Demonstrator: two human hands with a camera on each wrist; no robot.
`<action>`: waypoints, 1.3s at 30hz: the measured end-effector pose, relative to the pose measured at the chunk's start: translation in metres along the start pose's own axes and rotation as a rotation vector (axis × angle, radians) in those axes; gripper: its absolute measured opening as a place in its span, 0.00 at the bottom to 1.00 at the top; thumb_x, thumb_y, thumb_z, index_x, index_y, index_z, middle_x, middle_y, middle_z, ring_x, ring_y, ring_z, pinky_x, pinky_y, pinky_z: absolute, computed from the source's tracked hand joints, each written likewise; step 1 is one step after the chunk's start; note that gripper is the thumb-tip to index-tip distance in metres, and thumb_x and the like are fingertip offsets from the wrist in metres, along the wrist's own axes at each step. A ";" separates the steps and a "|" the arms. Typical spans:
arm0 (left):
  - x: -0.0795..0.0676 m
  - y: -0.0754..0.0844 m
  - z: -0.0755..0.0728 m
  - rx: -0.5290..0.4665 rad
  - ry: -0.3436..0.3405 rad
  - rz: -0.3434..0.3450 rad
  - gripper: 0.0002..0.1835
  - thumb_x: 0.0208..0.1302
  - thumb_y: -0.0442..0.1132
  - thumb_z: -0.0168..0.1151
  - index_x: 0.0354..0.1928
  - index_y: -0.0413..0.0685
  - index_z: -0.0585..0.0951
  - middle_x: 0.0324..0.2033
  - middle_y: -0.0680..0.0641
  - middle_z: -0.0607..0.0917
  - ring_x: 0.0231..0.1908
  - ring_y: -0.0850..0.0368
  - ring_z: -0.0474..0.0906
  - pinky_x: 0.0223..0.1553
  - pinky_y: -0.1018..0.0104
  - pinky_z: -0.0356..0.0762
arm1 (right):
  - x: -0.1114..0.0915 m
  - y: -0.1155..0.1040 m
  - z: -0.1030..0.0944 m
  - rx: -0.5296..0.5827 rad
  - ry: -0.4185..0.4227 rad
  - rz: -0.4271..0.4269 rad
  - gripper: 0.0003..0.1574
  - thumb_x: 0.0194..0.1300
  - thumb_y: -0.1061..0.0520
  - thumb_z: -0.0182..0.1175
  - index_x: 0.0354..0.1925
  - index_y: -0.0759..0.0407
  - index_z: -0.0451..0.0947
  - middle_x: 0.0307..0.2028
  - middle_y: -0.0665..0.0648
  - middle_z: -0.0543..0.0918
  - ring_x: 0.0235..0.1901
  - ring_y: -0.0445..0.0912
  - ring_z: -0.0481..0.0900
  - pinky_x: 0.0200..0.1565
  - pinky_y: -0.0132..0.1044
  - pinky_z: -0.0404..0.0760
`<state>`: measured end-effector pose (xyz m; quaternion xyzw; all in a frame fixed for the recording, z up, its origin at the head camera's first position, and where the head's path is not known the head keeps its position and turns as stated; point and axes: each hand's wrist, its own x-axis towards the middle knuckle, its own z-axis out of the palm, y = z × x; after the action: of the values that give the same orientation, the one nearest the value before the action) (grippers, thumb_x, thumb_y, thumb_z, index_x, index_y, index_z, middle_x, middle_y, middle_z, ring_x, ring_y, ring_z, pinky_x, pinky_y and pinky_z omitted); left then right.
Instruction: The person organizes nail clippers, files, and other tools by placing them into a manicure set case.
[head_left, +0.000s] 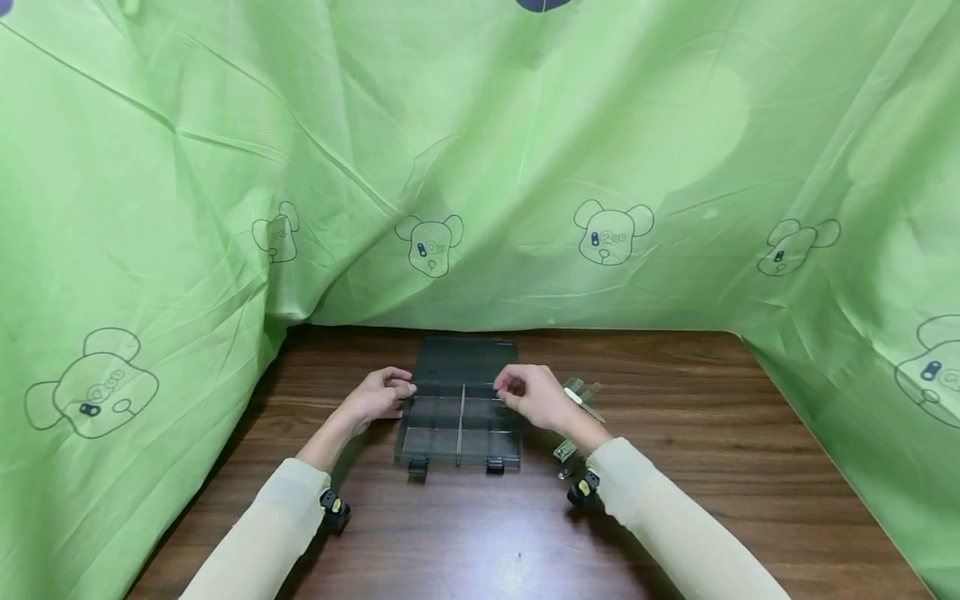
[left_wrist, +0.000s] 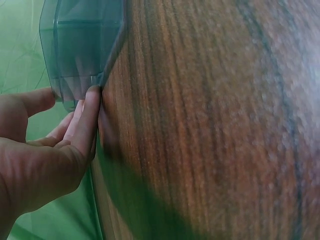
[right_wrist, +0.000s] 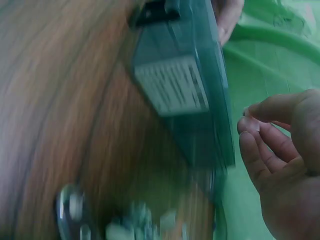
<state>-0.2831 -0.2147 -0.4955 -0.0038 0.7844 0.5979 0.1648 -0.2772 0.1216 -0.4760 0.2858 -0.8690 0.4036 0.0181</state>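
Half-curled left hand (head_left: 377, 395) grips rectangular grey plastic box (head_left: 491, 443) between hands, likely for stability; nearly closed right hand (head_left: 536, 395) pinches small pale sliver (right_wrist: 258, 127).

The supporting surface is a table (head_left: 690, 467) with a dark brown wood-grain finish. A bright reflection (head_left: 512, 575) shows on its near part. A light green fabric screen (head_left: 495, 117) hangs in folds along the far, left and right sides. The fabric carries printed bear-head outlines (head_left: 615, 237) and, at the top, a purple patch (head_left: 543, 4).
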 end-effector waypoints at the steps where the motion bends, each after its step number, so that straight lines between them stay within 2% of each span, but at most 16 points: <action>1: 0.000 0.000 0.000 0.002 -0.002 0.001 0.25 0.79 0.38 0.61 0.71 0.32 0.69 0.62 0.32 0.79 0.60 0.40 0.80 0.50 0.55 0.88 | 0.002 -0.002 0.005 0.011 -0.010 -0.006 0.05 0.69 0.67 0.70 0.42 0.60 0.86 0.33 0.47 0.86 0.34 0.40 0.82 0.39 0.34 0.85; 4: -0.002 0.000 0.001 0.009 -0.004 0.008 0.26 0.80 0.38 0.60 0.71 0.32 0.69 0.62 0.32 0.79 0.60 0.40 0.80 0.50 0.54 0.88 | 0.008 -0.006 0.016 0.030 -0.029 -0.024 0.04 0.69 0.67 0.69 0.43 0.64 0.86 0.33 0.48 0.86 0.35 0.40 0.82 0.40 0.34 0.85; 10: -0.004 0.002 0.000 0.018 0.005 0.001 0.24 0.81 0.37 0.58 0.71 0.32 0.69 0.62 0.32 0.80 0.59 0.41 0.81 0.51 0.53 0.87 | 0.014 -0.007 0.031 0.039 -0.052 -0.016 0.03 0.71 0.66 0.68 0.43 0.64 0.85 0.34 0.50 0.86 0.35 0.41 0.82 0.41 0.34 0.84; 19: -0.003 0.002 -0.001 0.026 -0.011 -0.002 0.25 0.81 0.38 0.59 0.71 0.33 0.69 0.62 0.32 0.79 0.60 0.39 0.81 0.52 0.52 0.87 | 0.015 -0.003 0.036 0.047 -0.051 -0.011 0.03 0.70 0.67 0.68 0.42 0.63 0.86 0.35 0.50 0.86 0.36 0.41 0.82 0.41 0.34 0.85; 23: -0.002 0.002 -0.003 0.023 -0.014 -0.008 0.25 0.81 0.39 0.59 0.71 0.34 0.69 0.63 0.32 0.79 0.60 0.39 0.80 0.52 0.52 0.87 | 0.016 -0.003 0.032 0.065 -0.067 -0.004 0.04 0.70 0.66 0.69 0.44 0.64 0.87 0.36 0.50 0.87 0.36 0.41 0.83 0.42 0.35 0.85; 30: 0.000 0.003 -0.001 0.001 -0.001 -0.015 0.25 0.80 0.39 0.61 0.71 0.33 0.70 0.61 0.34 0.79 0.60 0.41 0.80 0.52 0.53 0.87 | 0.016 -0.003 0.019 0.060 -0.075 -0.040 0.06 0.70 0.63 0.71 0.45 0.64 0.88 0.37 0.50 0.88 0.38 0.42 0.85 0.44 0.35 0.86; 35: 0.001 0.002 -0.001 -0.005 0.001 -0.022 0.25 0.80 0.38 0.61 0.70 0.34 0.70 0.60 0.35 0.79 0.60 0.42 0.80 0.50 0.54 0.88 | 0.011 -0.003 0.001 0.050 -0.058 -0.043 0.06 0.68 0.65 0.72 0.44 0.61 0.88 0.38 0.50 0.88 0.37 0.43 0.86 0.43 0.36 0.87; 39: 0.000 0.002 -0.002 -0.011 0.001 -0.025 0.25 0.80 0.38 0.61 0.70 0.34 0.70 0.60 0.35 0.78 0.60 0.41 0.80 0.51 0.54 0.87 | 0.001 0.003 -0.015 -0.010 -0.045 -0.057 0.06 0.67 0.64 0.73 0.42 0.59 0.87 0.36 0.49 0.87 0.36 0.42 0.85 0.40 0.35 0.86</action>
<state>-0.2839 -0.2165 -0.4934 -0.0152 0.7810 0.6002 0.1718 -0.2827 0.1334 -0.4681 0.3194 -0.8627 0.3919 0.0114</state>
